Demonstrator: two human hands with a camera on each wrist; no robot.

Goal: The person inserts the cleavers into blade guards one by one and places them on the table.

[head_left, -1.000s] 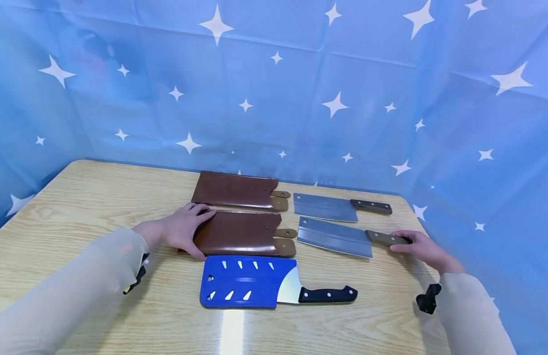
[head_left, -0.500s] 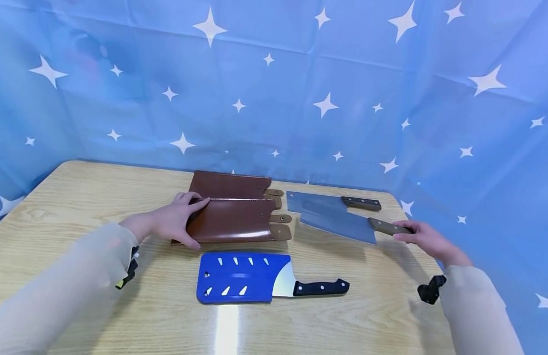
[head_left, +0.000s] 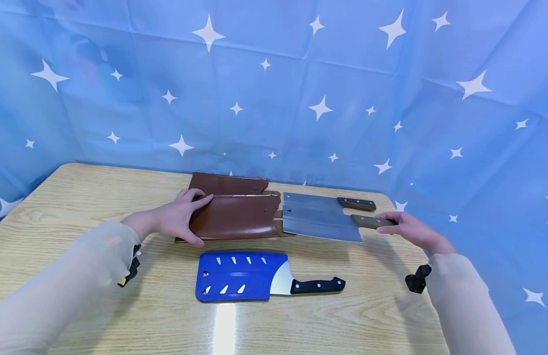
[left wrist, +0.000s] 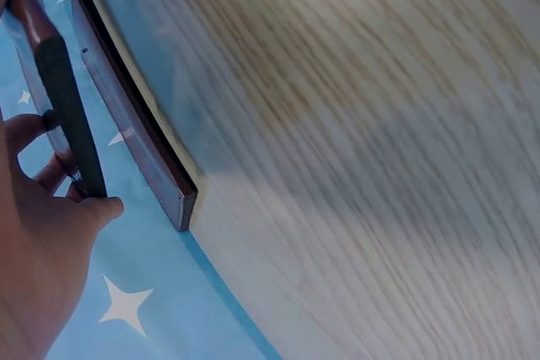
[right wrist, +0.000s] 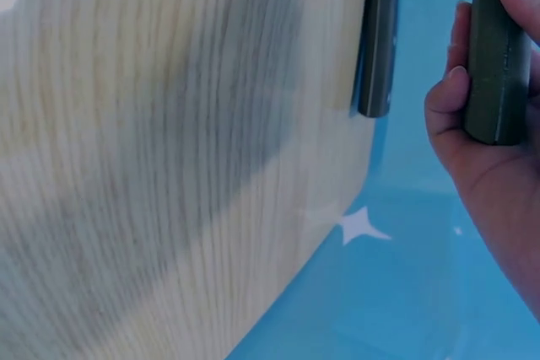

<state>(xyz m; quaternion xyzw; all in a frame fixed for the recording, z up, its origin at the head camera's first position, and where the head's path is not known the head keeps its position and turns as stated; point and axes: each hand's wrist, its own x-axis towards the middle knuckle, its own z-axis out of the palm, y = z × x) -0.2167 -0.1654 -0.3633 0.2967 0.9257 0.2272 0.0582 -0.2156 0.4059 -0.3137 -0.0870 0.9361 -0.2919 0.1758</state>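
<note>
1. Hovering just above the worktop [head_left: 78,197], a cleaver [head_left: 320,223] with a brown wooden handle has its blade tip at the open end of a brown leather sheath [head_left: 236,217].
2. The right hand [head_left: 407,229] grips that handle from the right, fingers curled round it; the right wrist view shows the fingers [right wrist: 447,99] wrapped on the handle.
3. The left hand [head_left: 178,222] holds the sheath at its closed left end, thumb along the near edge and fingers over the top, lifting it slightly off the worktop.
4. A second brown sheath [head_left: 227,183] lies just behind the first, partly hidden by it.
5. A second cleaver [head_left: 327,201] with a dark wooden handle lies flat behind the held one, its blade partly covered.
6. Nearer the person, well apart from both hands, a black-handled cleaver [head_left: 315,285] lies with its blade inside a blue plastic guard [head_left: 236,276].
7. A blue star-printed cloth [head_left: 300,88] hangs round the worktop.
</note>
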